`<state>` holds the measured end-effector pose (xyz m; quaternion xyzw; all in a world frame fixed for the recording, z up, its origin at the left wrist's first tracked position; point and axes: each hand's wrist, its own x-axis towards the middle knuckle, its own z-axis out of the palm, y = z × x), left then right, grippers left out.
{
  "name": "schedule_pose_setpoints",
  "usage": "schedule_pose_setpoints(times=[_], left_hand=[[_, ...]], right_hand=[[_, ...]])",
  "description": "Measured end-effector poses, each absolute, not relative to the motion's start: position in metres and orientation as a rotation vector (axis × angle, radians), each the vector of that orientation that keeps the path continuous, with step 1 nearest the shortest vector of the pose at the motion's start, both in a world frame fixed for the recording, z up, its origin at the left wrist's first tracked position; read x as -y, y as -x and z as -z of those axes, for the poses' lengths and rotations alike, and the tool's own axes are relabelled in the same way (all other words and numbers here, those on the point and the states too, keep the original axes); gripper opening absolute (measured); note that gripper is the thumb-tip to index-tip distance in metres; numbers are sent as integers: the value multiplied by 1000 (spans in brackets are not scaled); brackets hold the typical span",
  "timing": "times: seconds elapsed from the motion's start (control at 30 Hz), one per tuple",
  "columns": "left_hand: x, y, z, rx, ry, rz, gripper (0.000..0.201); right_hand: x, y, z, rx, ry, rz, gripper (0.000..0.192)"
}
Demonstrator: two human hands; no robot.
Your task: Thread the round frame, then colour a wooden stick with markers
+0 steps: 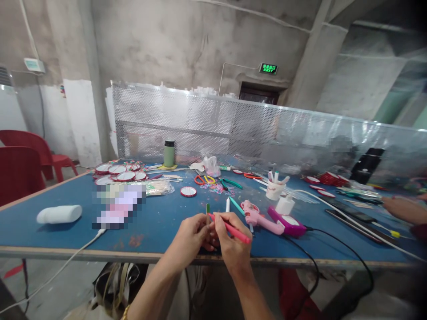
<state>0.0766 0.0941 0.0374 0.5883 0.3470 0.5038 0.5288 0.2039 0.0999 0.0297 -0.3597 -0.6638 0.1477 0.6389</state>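
My right hand (233, 238) grips a pinkish-red marker pen (238, 232) like a writing tool, its tip pointing left toward my other hand. My left hand (195, 235) is closed around a small flat stick (208, 209) whose upper end is green; its lower part is hidden by my fingers. The two hands meet just above the table's front edge, and the pen tip is close to the stick. Just beyond them lie a white pen (227, 205) and a teal marker (236, 206). To the right rests a pink glue gun (258, 218).
A purple device (287, 223) with a black cable sits right, near a cup of pens (273, 189). Pliers (231, 183), a round red-rimmed disc (188, 191) and a green bottle (169, 154) stand farther back. Left are a white bottle (60, 214) and a cabled phone (123, 204). Another person's hand (403, 209) is far right.
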Motion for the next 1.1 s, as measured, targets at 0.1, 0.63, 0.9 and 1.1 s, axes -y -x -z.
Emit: schedule_pose_setpoints(times=[0.1, 0.63, 0.9, 1.1], left_hand=[[-94, -77, -38, -825, -1400, -1208, 39], [-94, -77, -37, -839, -1417, -1211, 35], [-94, -77, -38, -847, -1423, -1206, 36], [-95, -77, -35, -839, -1419, -1214, 37]], right_hand=[[-99, -204, -30, 1521, 819, -320, 19], [-103, -204, -27, 1528, 822, -346, 19], [-101, -203, -29, 1521, 836, -337, 19], [-100, -203, -29, 1509, 830, -347, 20]])
